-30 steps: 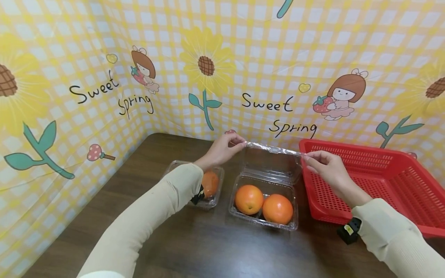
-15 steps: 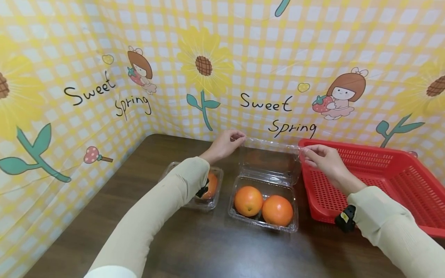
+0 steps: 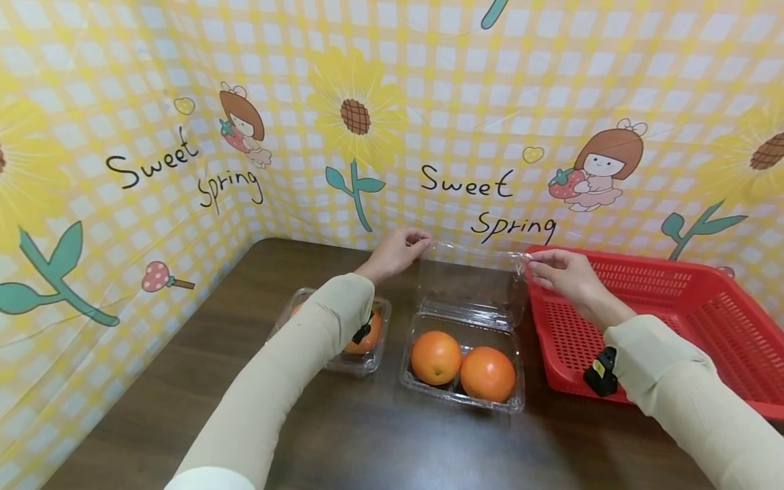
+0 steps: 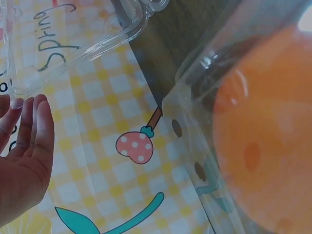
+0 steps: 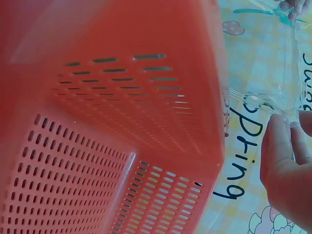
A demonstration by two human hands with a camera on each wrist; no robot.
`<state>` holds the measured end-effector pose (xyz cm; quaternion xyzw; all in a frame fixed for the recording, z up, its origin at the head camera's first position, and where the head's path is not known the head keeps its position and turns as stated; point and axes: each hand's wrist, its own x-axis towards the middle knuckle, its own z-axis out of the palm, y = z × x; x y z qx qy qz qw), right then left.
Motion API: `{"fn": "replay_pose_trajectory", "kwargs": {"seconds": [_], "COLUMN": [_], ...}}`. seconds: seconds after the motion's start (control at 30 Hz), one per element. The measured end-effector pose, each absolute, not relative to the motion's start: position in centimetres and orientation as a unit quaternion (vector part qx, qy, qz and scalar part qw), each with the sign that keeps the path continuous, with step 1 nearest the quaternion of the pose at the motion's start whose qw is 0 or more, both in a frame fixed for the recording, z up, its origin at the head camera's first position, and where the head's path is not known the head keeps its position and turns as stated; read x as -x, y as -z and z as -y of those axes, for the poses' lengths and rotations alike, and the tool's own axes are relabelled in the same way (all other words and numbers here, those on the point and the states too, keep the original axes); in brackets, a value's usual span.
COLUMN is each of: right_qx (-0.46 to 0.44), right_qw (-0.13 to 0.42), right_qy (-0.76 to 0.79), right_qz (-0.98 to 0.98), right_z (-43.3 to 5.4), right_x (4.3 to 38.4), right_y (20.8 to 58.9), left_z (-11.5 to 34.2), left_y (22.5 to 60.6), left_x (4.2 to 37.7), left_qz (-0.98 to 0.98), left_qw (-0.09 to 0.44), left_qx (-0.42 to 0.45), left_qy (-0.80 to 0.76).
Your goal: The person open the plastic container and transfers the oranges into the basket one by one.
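A clear plastic clamshell box (image 3: 462, 403) stands with its lid (image 3: 471, 275) raised at the back. Two oranges (image 3: 436, 357) sit side by side in its base. At the lid's top left corner, my left hand (image 3: 395, 253) pinches the edge between thumb and fingers. My right hand (image 3: 568, 278) grips the opposite corner, close over the red basket's rim. In the left wrist view the lid's corner (image 4: 19, 100) meets the thumb and fingertips; the right wrist view shows the other corner (image 5: 292, 119) between the right thumb and fingers.
Left of the box, a second clear box (image 3: 361, 364) holding oranges is partly hidden by the left sleeve. A red perforated basket (image 3: 551, 361) stands close on the right. Behind the dark wooden table (image 3: 367, 435) hangs a yellow checked cloth (image 3: 392, 204).
Both hands have raised the lid's front edge slightly and tipped it back, so more of its face shows. The head view has shifted a little; the oranges stay in the base.
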<state>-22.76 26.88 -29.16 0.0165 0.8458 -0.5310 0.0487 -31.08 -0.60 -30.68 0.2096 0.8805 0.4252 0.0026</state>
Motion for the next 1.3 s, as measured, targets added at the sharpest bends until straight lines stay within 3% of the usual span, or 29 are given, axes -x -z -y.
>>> {"fn": "replay_pose_trajectory", "kwargs": {"seconds": [0.7,1.3], "right_qx": [-0.039,-0.048], "right_qw": [0.109,0.118], "right_qy": [0.532,0.547], "right_qz": [-0.839,-0.828], "right_z": [-26.6,-26.2], "right_x": [23.3,23.1], "right_y": [29.8,30.0], "left_z": [0.1,0.3], "left_y": [31.4,32.0], "left_x": [31.5,30.9], "left_qz": [-0.885,-0.884], "left_qw": [-0.017,0.034], "left_qx": [-0.206,-0.200], "left_qy": [-0.418,-0.421]}}
